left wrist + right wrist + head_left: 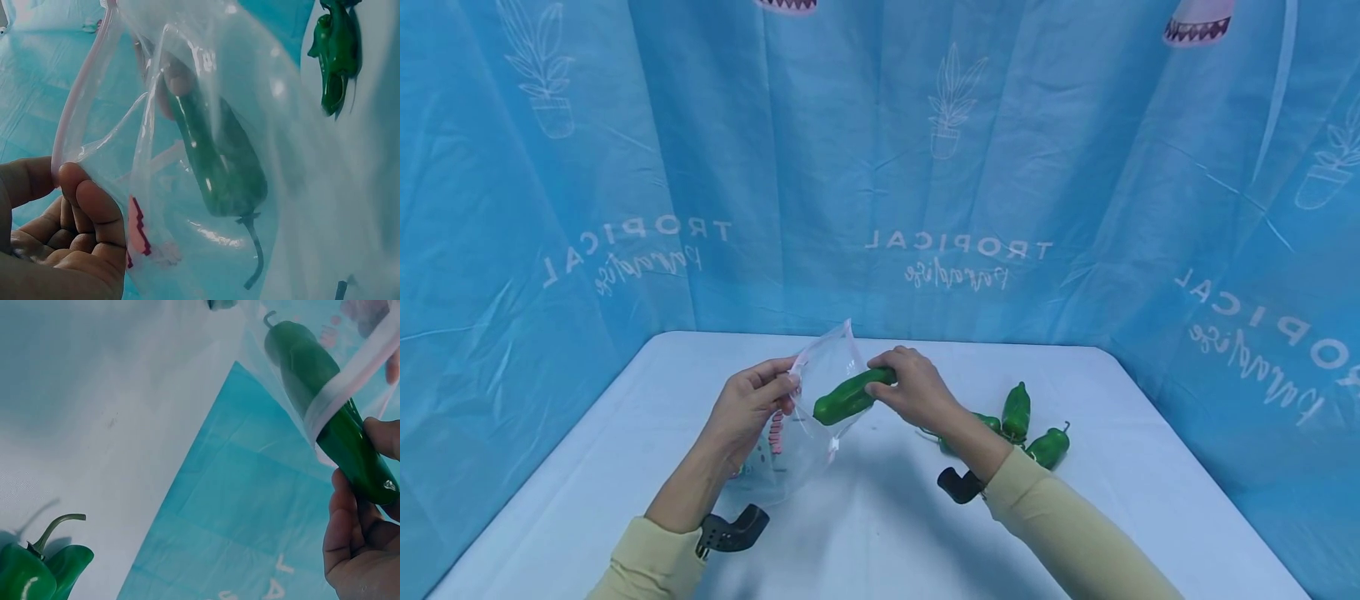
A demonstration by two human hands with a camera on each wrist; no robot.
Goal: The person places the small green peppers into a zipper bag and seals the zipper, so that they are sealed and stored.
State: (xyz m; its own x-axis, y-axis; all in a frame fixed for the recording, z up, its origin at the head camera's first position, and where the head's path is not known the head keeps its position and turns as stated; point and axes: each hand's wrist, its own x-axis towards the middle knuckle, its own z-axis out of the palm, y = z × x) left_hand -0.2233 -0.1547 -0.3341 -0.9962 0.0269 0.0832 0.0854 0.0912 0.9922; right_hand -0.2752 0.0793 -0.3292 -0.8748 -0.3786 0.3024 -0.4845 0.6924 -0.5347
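A clear zip bag (829,357) with a pinkish rim hangs from my left hand (747,408), whose thumb and fingers pinch the edge of its mouth. My right hand (917,388) grips one end of a long green pepper (848,399). In the right wrist view the pepper (306,369) passes through the bag's mouth, stem end inside and the other end between thumb and fingers. Through the plastic, the left wrist view shows the same pepper (222,159) with its thin stem pointing down. Red-pink print marks the bag's side.
Several more green peppers lie on the white table (880,533) to the right, among them an upright-looking one (1017,412) and one with a curled stem (1049,447). My right forearm partly covers this group. Blue printed curtains (865,183) surround the table's back and sides.
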